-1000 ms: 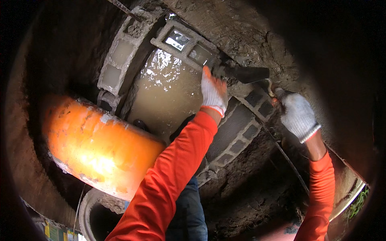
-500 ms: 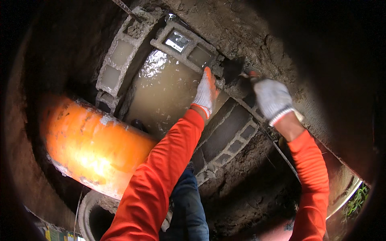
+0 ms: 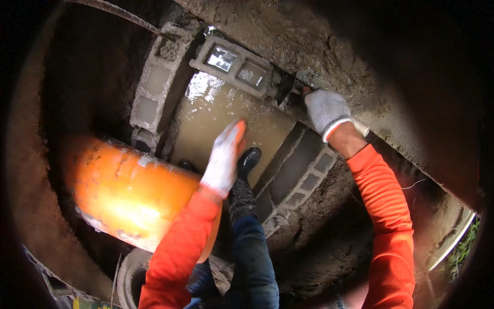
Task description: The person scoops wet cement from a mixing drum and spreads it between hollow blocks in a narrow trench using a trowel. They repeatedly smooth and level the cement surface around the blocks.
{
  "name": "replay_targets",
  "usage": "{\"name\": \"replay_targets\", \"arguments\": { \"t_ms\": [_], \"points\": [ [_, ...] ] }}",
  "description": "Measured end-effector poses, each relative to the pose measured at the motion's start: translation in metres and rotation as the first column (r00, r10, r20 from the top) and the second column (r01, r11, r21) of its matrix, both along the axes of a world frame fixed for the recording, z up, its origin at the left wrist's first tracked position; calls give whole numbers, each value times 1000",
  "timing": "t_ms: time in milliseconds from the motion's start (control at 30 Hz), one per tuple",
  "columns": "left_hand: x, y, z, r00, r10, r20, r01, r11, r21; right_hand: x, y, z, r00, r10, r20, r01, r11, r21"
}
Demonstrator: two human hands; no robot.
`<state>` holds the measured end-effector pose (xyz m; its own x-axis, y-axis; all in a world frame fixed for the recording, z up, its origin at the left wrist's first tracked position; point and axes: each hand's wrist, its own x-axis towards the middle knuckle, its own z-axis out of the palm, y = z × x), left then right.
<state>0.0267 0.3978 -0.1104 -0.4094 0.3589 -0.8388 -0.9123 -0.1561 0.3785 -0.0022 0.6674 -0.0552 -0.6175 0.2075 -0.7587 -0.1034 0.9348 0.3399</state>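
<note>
My right hand (image 3: 328, 110), in a white glove with orange on the palm side, is closed round the handle of a trowel (image 3: 286, 88). The trowel's dark blade stands nearly edge-on beside the right end of a hollow concrete block (image 3: 234, 75). Mortar in the joint there is partly hidden by the blade. My left hand (image 3: 225, 154), gloved alike, is held over the muddy water (image 3: 216, 110) with its fingers stretched out. It is slightly blurred and holds nothing that I can see.
A big orange pipe (image 3: 131, 188) lies at the left. Block walls stand left (image 3: 154, 85) and right (image 3: 303, 183) of the water. My boot (image 3: 249, 160) is by the right wall. A rod (image 3: 116, 13) slants in at the top left. Earth (image 3: 309, 36) rises behind the blocks.
My left hand has drawn back from the block's corner, toward me and leftward over the water. My right hand has shifted slightly left with the trowel, whose blade has turned more edge-on.
</note>
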Motion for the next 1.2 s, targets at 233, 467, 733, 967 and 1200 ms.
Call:
{"name": "replay_targets", "arguments": {
  "t_ms": [233, 467, 733, 967, 1200],
  "points": [
    [-12, -194, 135, 635, -612, -471, 95, 667, -739, -9, -48, 54, 971, -129, -201, 90, 977, -192],
    [21, -246, 147, 664, -595, -453, 24, 622, -782, 0, -35, -2, 990, -96, -107, 92, 995, -40],
    [31, -261, 131, 291, -867, -404, -23, 416, -909, 23, -48, -43, 968, -92, -235, 66, 991, -114],
    [33, -255, 133, 337, -854, -396, -10, 418, -909, 51, -59, 19, 818, -242, -522, 142, 964, -223],
    [-10, -147, 111, 463, -709, -532, 342, 696, -631, 190, -144, -25, 195, -921, 337, 834, -25, -551]
  ]
}}
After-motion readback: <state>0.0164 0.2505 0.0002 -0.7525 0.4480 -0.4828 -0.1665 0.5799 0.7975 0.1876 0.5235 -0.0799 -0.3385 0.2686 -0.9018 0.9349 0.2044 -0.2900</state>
